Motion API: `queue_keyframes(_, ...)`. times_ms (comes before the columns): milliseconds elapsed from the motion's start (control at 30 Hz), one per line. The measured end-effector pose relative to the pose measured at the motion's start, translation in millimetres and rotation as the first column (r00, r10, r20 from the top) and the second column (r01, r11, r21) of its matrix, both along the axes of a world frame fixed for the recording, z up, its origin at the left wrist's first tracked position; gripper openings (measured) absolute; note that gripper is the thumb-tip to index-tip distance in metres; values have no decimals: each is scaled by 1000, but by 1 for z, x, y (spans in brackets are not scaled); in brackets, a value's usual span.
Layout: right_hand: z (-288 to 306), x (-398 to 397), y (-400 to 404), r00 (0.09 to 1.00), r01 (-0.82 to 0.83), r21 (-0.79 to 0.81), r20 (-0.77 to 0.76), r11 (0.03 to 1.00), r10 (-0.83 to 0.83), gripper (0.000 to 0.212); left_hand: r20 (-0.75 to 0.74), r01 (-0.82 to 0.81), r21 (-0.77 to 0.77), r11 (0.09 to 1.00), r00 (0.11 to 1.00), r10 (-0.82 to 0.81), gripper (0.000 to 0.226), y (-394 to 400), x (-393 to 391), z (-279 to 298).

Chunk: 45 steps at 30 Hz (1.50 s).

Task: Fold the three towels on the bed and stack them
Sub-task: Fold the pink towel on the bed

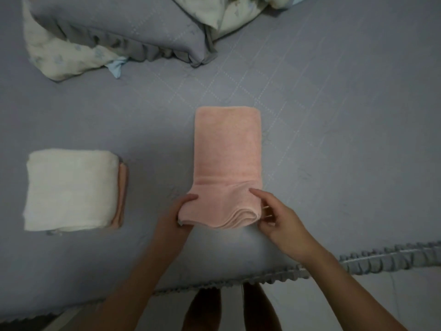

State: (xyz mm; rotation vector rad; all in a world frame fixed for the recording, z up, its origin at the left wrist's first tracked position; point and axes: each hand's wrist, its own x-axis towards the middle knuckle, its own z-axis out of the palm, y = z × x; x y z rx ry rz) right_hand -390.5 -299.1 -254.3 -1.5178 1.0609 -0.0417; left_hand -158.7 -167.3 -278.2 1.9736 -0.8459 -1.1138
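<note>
A pink towel (226, 149) lies folded into a long narrow strip on the grey bed, running away from me. Its near end is lifted off the bed. My left hand (175, 216) grips the near left corner of it, and my right hand (278, 219) pinches the near right corner, where several layered edges show. To the left sits a folded white towel (69, 189) stacked on a folded pink towel (123, 194), of which only the right edge shows.
The grey quilted bedspread (334, 139) covers the bed; its ruffled edge (381, 259) runs along the near side. A grey pillow (119, 27) and crumpled pale bedding (64, 58) lie at the far left. More bedding (226, 13) lies at the top middle.
</note>
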Motion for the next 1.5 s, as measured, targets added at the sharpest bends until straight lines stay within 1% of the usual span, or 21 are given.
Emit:
queue_keyframes(100,-4,18,-16,991,-112,-290,-106,950,84,36,187,1,-70,998,982,12,31,-30,10,-2)
queue_keyframes(167,-5,29,-32,994,-77,-385,-106,920,38,27,275,-18,-114,993,960,49,24,-50,17,0)
queue_keyframes(200,-5,34,-42,996,-4,-399,-81,917,-31,26,274,-31,-134,991,959,67,20,-60,21,1)
queue_keyframes(267,-6,45,-66,974,196,-344,-39,918,-222,32,192,-66,-142,988,977,93,26,-81,32,4)
queue_keyframes(333,-14,60,-95,936,322,-289,-48,902,-350,34,109,-105,-122,987,987,119,34,-112,42,0)
queue_keyframes(433,-39,89,-146,896,377,-314,-116,871,-429,37,189,-186,-78,979,962,198,27,-173,60,-24)
queue_keyframes(467,-49,97,-162,877,404,-318,-133,858,-462,37,172,-225,-50,973,958,230,25,-192,67,-35)
queue_keyframes(567,-84,108,-187,804,529,-253,-155,810,-574,25,48,-319,66,945,947,317,36,-221,84,-71)
queue_keyframes(633,-101,105,-175,763,581,-205,-199,787,-615,37,19,-311,127,942,950,311,37,-216,86,-82)
queue_keyframes(700,-108,94,-145,737,619,-196,-192,761,-648,43,-38,-287,94,953,956,291,42,-196,79,-80)
queue_keyframes(767,-107,81,-112,735,648,-129,-154,751,-660,36,-135,-258,38,965,956,261,58,-168,71,-70)
queue_keyframes(867,-100,65,-79,742,669,40,-104,742,-662,32,-172,-44,70,997,983,56,74,-126,62,-69)
queue_keyframes(933,-92,61,-71,771,636,96,-53,765,-634,26,-157,29,147,989,988,-6,66,-110,59,-74)
queue_keyframes(1000,-84,60,-70,809,584,159,-39,796,-586,17,-106,-13,208,978,994,36,43,-106,58,-76)
queue_keyframes(1067,-78,58,-73,844,531,212,-49,820,-534,11,-79,-59,173,983,994,73,27,-107,58,-74)
queue_keyframes(1133,-76,55,-77,859,505,220,-33,834,-511,11,-88,-132,94,987,986,141,28,-108,56,-70)
queue_keyframes(1233,-77,51,-74,816,572,171,-13,802,-579,12,-57,-210,17,978,976,210,34,-108,48,-68)
queue_keyframes(1300,-82,49,-65,806,591,150,-136,792,-576,24,-43,-197,88,976,979,202,29,-102,37,-73)
queue_keyframes(1367,-89,46,-51,809,567,132,-273,813,-521,26,-56,-201,169,965,975,214,18,-93,27,-80)
queue_keyframes(1433,-89,44,-44,807,549,87,-314,831,-500,24,-81,-237,172,956,964,253,5,-87,23,-82)
queue_keyframes(1500,-86,46,-47,808,527,-23,-295,850,-509,22,-113,-291,133,948,945,306,18,-92,25,-79)
